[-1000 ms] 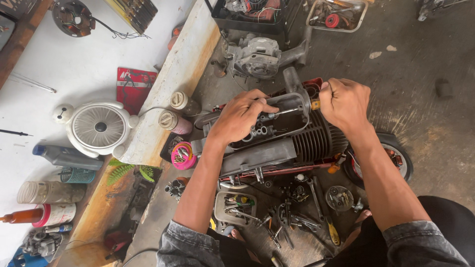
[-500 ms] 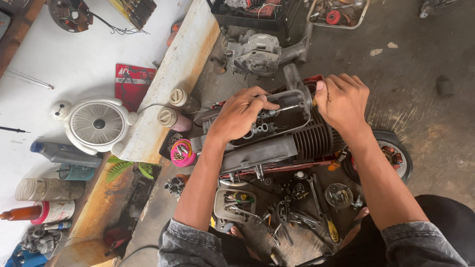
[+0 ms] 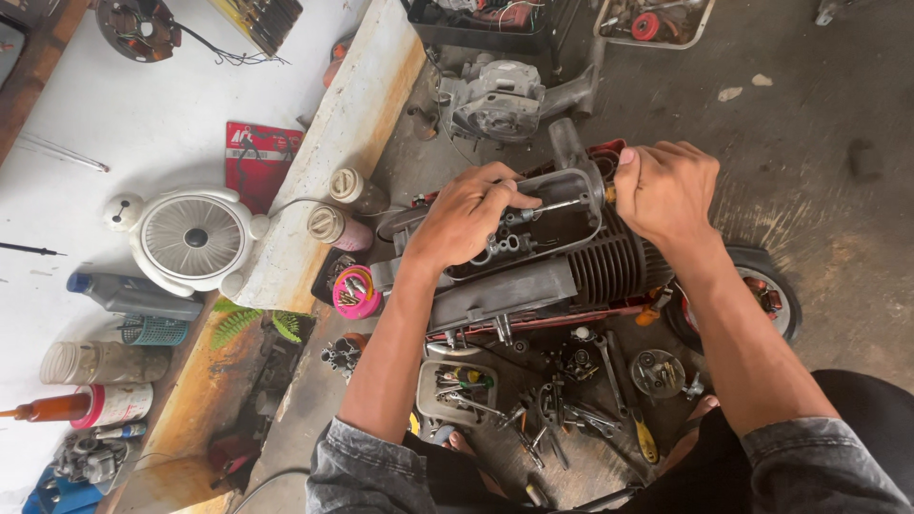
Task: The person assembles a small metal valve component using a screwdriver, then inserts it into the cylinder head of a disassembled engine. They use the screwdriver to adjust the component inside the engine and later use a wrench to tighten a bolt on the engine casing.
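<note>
Our right hand (image 3: 666, 195) is fisted tight on a screwdriver (image 3: 562, 204), shaft running left into the open engine case (image 3: 533, 238) on the floor. Left hand (image 3: 466, 214) w/ fingers pinched together steadies the tip at the small parts inside. We'd judge: keep shaft square, press in, turn slow. Loose tools (image 3: 562, 409) lie near our knees, small white fan (image 3: 195, 238) on the counter (image 3: 114, 124) to the left.
</note>
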